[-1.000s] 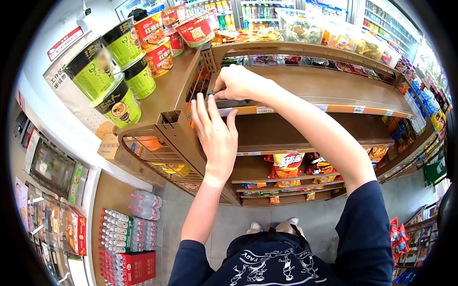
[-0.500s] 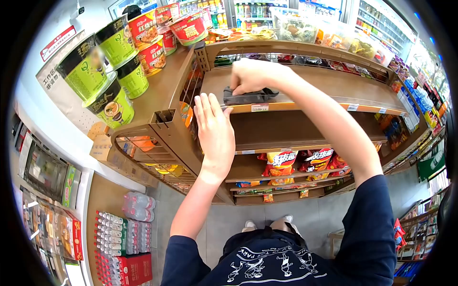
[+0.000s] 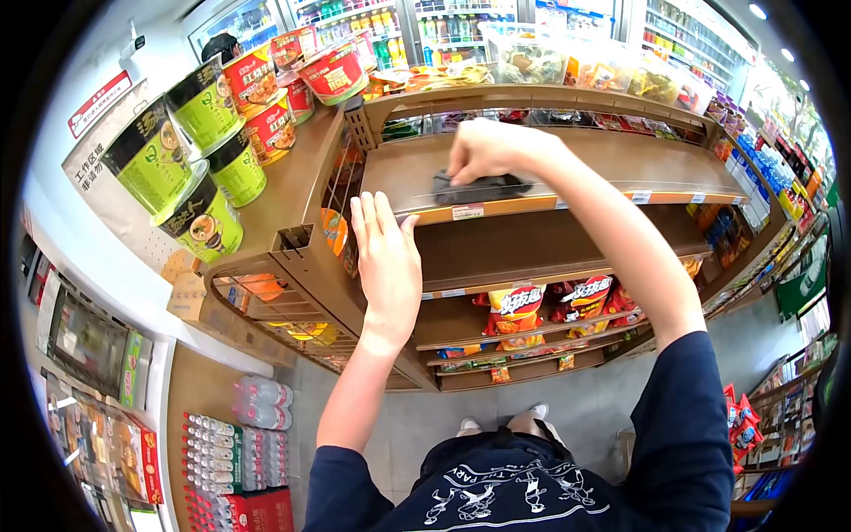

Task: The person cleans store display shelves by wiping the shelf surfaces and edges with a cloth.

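Note:
A dark grey cloth (image 3: 496, 187) lies bunched on the brown upper shelf (image 3: 603, 168), just behind its clear front lip. My right hand (image 3: 487, 152) is closed on the cloth's left part, pressing it against the board. To the left, my left hand (image 3: 387, 266) is stretched flat with fingers together and thumb apart, held by the shelf's left front corner. It holds nothing; whether it touches the shelf edge I cannot tell. A price tag (image 3: 468, 212) sits on the shelf edge between my hands.
Stacked instant noodle cups (image 3: 206, 217) stand on the left ledge. Chip bags (image 3: 516, 306) fill a lower shelf. Clear tubs (image 3: 530, 60) of packaged food line the unit's top. Packs of bottles (image 3: 213, 452) stand at lower left, and drink fridges (image 3: 461, 31) at the back.
My right hand has slid the cloth a little to the right along the shelf. The left hand stays flat by the corner. The view has shifted slightly.

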The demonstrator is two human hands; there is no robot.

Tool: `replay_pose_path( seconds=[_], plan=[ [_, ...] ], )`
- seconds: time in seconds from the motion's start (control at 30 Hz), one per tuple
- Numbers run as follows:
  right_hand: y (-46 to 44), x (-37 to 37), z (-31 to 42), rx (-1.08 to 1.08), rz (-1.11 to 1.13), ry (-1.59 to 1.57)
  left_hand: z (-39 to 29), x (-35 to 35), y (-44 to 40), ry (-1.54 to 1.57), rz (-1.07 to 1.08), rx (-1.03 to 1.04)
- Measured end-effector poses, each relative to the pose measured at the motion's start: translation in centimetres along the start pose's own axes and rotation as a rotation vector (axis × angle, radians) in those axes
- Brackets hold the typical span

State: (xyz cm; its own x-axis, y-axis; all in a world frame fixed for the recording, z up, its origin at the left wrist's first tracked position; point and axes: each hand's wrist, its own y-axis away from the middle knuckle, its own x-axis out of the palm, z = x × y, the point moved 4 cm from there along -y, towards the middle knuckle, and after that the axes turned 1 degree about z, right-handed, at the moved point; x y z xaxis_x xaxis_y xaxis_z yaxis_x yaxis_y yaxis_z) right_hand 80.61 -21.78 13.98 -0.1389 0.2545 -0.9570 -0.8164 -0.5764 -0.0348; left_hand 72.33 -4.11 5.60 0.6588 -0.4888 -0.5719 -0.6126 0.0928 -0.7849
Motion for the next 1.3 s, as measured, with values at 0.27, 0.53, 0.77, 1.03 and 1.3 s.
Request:
replay_pose_path(
  seconds=[0.27,0.53,0.77,1.03,1.3],
  plan=[
    [1.8,-0.3,-1.2,0.102,-0.024,0.037,-1.1,-0.9,-0.1,0.034,0.065,-0.035],
    [2.1,-0.1,-1.1,0.059,-0.046,0.030,-7.8,1.9,-0.5,0.023,0.192,0.209],
    [3.3,0.1,-1.5,0.120,-0.075,0.004,-7.6,2.1,-0.8,-0.007,0.107,0.205],
    [7.2,-1.5,-4.5,0.195,-0.043,-0.026,-7.4,2.1,-1.0,-0.012,0.098,0.202],
    [7.9,-1.6,-4.7,0.215,-0.067,0.026,-9.8,2.1,-1.5,-0.033,0.183,0.203]
  ],
)
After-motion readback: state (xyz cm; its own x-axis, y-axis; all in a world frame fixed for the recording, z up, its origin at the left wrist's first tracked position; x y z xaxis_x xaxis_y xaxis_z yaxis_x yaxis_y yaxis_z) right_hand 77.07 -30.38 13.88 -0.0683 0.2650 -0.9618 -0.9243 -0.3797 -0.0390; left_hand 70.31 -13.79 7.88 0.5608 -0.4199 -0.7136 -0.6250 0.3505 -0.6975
